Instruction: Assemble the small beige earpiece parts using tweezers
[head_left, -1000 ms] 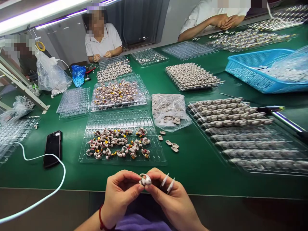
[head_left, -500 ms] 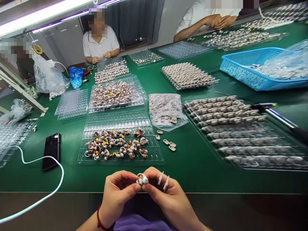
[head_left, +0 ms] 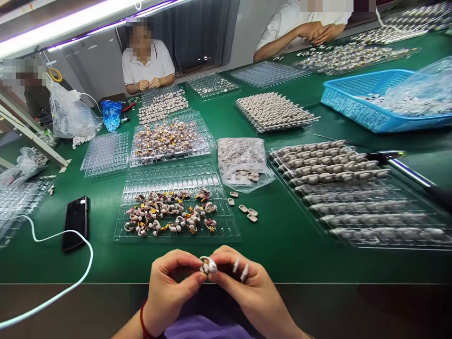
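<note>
Close to the table's front edge, my left hand [head_left: 175,281] and my right hand [head_left: 243,285] meet around a small beige clip-on earphone [head_left: 211,266]. Thumb and forefinger of each hand pinch it from either side. Two pale pointed pieces [head_left: 244,272] stick up between the fingers of my right hand; what they are I cannot make out. Ahead lies a clear plastic tray [head_left: 221,231] with several curved earphone parts [head_left: 169,212], some showing yellow and red bits. Several loose beige oval shells [head_left: 252,217] rest to the right of that tray.
A bag of beige shells [head_left: 242,162] sits behind the loose ones. To the right are a filled tray [head_left: 353,202], a pen-like tool [head_left: 416,176] and a blue basket [head_left: 367,113]. A phone [head_left: 76,223] and white cable [head_left: 92,256] lie left. A co-worker [head_left: 148,61] sits opposite.
My hands keep their pinch on the earphone, which has turned very slightly. The pale pieces in my right hand tilt a little differently. The co-worker opposite has brought both hands closer together.
</note>
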The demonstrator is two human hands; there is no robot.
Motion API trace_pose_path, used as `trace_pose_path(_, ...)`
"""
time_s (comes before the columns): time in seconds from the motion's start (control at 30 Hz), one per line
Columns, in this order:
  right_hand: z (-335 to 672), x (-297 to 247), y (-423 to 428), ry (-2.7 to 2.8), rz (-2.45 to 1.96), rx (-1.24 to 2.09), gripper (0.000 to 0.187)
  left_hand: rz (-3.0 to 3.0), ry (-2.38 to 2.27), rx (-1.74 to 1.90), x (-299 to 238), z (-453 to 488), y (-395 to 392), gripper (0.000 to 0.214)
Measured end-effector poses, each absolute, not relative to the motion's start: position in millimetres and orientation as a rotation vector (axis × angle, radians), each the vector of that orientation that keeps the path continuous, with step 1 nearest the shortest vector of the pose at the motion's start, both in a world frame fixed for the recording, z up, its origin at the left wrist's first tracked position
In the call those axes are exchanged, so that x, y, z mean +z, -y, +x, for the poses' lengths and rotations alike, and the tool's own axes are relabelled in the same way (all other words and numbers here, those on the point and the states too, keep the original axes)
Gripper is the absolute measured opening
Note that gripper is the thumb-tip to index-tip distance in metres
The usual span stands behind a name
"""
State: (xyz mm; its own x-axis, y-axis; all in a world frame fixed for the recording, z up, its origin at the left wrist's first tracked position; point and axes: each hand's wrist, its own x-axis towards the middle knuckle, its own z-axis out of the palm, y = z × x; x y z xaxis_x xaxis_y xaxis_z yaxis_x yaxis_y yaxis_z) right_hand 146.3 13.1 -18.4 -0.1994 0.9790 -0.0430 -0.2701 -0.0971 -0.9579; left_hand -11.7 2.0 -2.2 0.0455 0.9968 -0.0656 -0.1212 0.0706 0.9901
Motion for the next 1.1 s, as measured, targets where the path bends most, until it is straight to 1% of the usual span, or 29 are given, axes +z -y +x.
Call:
trace_pose_path(0.1,148,-14,-12,1.201,-0.989,1.408,0.016,1.185,-1.157,1.162,-1,-14,-2,0.009)
trace_pose_path(0.17,150,-12,-12,1.242,-0.986,1.391,0.016,1.244,-1.163,1.148,0,-16,-1,0.009)
trace_pose_path(0.33,151,-12,-13,1.231,-0.973,1.476,0.018,1.286,-1.178,1.142,2,-17,-2,0.009)
trace_pose_path(0.57,144,-21,-13,0.971,-0.909,1.645,0.022,1.112,-1.132,1.189,3,-14,-3,0.010)
trace_pose_path(0.87,142,-32,-11,0.885,-0.876,1.663,0.019,1.139,-1.118,1.198,1,-15,-3,0.010)
trace_pose_path(1.1,146,-24,-15,0.965,-0.898,1.615,0.016,1.171,-1.101,1.231,0,-15,-3,0.011)
